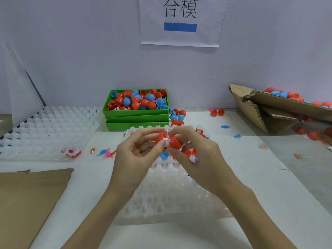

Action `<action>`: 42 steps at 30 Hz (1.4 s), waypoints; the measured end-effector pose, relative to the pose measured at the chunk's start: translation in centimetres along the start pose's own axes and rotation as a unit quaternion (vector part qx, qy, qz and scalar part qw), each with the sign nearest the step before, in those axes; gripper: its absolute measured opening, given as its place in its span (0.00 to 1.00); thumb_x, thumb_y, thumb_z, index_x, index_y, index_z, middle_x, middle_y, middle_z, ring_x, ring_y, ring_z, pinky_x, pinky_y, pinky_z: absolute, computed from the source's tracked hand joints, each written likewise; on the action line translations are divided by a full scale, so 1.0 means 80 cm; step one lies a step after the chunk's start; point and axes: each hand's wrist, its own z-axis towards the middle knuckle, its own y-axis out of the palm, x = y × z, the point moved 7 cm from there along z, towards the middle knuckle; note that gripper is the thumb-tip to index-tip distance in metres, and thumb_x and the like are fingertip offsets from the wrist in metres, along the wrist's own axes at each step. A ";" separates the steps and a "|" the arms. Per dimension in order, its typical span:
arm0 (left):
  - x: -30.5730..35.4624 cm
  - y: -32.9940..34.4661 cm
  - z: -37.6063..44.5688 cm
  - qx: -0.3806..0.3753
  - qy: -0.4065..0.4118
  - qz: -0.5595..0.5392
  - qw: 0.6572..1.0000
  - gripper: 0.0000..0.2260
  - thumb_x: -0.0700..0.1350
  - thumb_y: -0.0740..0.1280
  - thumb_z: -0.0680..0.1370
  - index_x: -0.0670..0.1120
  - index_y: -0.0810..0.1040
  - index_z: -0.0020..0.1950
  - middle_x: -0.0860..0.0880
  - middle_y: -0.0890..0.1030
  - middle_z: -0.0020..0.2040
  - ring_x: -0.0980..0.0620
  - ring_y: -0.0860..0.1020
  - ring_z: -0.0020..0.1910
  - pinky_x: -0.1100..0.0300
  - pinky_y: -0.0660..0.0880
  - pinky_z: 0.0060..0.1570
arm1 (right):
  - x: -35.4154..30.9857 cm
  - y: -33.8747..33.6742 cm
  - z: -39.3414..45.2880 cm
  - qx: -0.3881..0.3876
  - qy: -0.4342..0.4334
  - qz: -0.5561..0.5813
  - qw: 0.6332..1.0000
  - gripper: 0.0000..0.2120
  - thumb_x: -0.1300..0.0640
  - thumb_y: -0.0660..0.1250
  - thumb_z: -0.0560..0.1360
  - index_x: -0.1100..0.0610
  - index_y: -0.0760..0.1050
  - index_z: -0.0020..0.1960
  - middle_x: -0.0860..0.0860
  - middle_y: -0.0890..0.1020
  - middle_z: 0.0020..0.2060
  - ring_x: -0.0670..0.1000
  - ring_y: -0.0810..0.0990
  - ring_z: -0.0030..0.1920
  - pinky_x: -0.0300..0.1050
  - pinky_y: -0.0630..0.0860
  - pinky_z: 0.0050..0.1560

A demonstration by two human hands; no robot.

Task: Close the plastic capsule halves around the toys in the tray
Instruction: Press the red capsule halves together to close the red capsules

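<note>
Now both hands pinch one red capsule (168,141) above the tray (172,194).
Left hand (133,155) and right hand (195,151) face across it; its halves lie side by side between their fingers, toy inside.

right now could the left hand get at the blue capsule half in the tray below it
Probably not yet: the left hand and the right hand both hold the red capsule, and the right hand partly covers the blue capsule half. Nothing else blocks it.

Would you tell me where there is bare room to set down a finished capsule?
Bare tabletop lies right of the clear tray, before the cardboard box. Crowded: around the green bins and loose toys.
</note>
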 end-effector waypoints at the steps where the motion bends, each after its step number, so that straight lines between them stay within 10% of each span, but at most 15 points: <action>1: 0.002 0.001 -0.001 -0.001 0.010 0.009 1.000 0.11 0.43 0.74 0.77 0.54 0.85 0.58 0.56 0.87 0.51 0.54 0.86 0.53 0.65 0.81 0.51 | -0.002 0.001 0.000 -0.002 -0.006 -0.006 1.000 0.14 0.48 0.67 0.79 0.51 0.76 0.63 0.39 0.78 0.49 0.37 0.77 0.45 0.28 0.76 0.51; 8: 0.012 0.009 -0.004 -0.036 0.040 0.012 0.998 0.12 0.45 0.74 0.76 0.54 0.84 0.59 0.57 0.87 0.52 0.57 0.86 0.53 0.69 0.80 0.50 | -0.006 -0.004 -0.003 0.019 -0.035 -0.050 0.998 0.15 0.54 0.67 0.79 0.58 0.80 0.63 0.50 0.84 0.54 0.41 0.74 0.49 0.27 0.72 0.55; 15: 0.007 0.005 -0.001 -0.025 0.028 0.015 0.999 0.11 0.44 0.74 0.76 0.51 0.86 0.58 0.55 0.88 0.50 0.55 0.86 0.52 0.69 0.80 0.49 | 0.000 0.000 -0.001 -0.008 0.004 -0.028 1.000 0.19 0.48 0.71 0.77 0.48 0.68 0.64 0.45 0.82 0.47 0.35 0.76 0.41 0.22 0.71 0.47; 42: 0.014 -0.001 -0.001 -0.009 0.058 0.001 0.998 0.14 0.45 0.77 0.72 0.53 0.85 0.57 0.56 0.88 0.50 0.55 0.87 0.51 0.67 0.81 0.51 | 0.004 -0.006 -0.001 0.038 0.059 0.085 0.994 0.17 0.55 0.71 0.77 0.54 0.80 0.65 0.42 0.83 0.53 0.42 0.81 0.54 0.29 0.76 0.56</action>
